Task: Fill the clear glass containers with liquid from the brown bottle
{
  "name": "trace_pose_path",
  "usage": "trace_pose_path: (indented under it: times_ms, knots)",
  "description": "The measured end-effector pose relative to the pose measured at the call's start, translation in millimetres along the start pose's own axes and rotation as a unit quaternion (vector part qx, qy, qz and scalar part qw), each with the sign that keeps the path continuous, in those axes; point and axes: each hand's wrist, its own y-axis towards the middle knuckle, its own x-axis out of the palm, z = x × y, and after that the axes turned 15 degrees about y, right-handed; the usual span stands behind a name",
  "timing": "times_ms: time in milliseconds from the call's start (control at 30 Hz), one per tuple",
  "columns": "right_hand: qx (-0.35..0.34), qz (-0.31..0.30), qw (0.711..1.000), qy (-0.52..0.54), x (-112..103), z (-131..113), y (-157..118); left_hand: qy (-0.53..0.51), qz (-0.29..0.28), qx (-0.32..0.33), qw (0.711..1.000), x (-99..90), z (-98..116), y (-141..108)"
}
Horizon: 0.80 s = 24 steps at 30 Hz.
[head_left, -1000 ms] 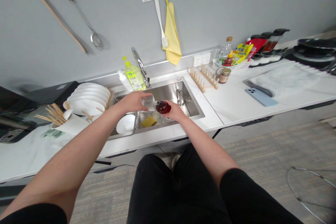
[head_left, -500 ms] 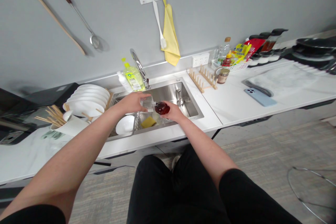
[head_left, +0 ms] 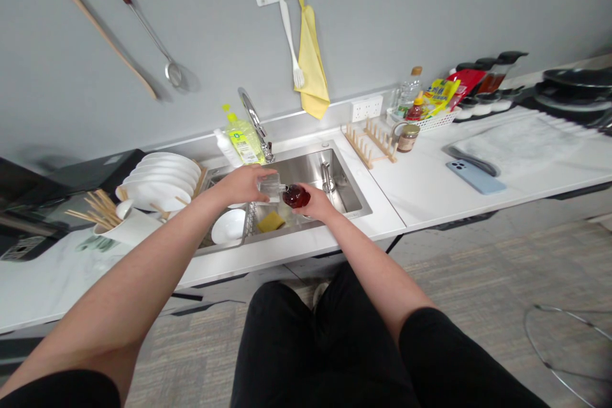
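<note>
Two hands work above the sink [head_left: 352, 188]: left fingers [head_left: 261, 173] gripping a clear container [head_left: 271, 188], right fingers [head_left: 306, 191] a bottle [head_left: 293, 196] (dark red).

Sink [head_left: 351, 188]: middle blocked from above by left hand [head_left: 243, 185] with clear container [head_left: 270, 189] and right hand [head_left: 318, 203] with dark red bottle [head_left: 296, 196]. Open drop-in at its right end, past the metal fitting [head_left: 327, 180]. Left end obstructed by white bowl [head_left: 229, 226]. Behind it: faucet [head_left: 253, 116], yellow soap bottle [head_left: 245, 140]. Right of it: wooden rack [head_left: 370, 143] at the back, open worktop [head_left: 411, 188] in front, up to phone [head_left: 475, 177]. Left: plate stack [head_left: 157, 182] blocks.
</note>
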Motion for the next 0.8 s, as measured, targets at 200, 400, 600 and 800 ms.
trace_pose_path:
  times_ms: [200, 400, 600, 800]
  knots:
    - [0.003, 0.003, 1.0, -0.004, 0.2, -1.7, -0.3, 0.023, -0.005, 0.006, 1.0, -2.7, 2.2, 1.6]
    - [-0.004, 0.002, 1.0, -0.004, 0.0, -2.3, -0.2, 0.054, -0.011, 0.017, 0.998, -5.0, 3.0, 4.0]
    - [-0.017, 0.006, 1.0, -0.016, -0.2, -2.0, 0.5, 0.081, -0.016, 0.021, 0.996, -8.6, 4.8, 4.5]
    - [-0.016, 0.007, 1.0, -0.017, -0.7, 0.6, 0.6, 0.092, -0.02, 0.023, 0.995, -10.5, 6.6, 5.0]
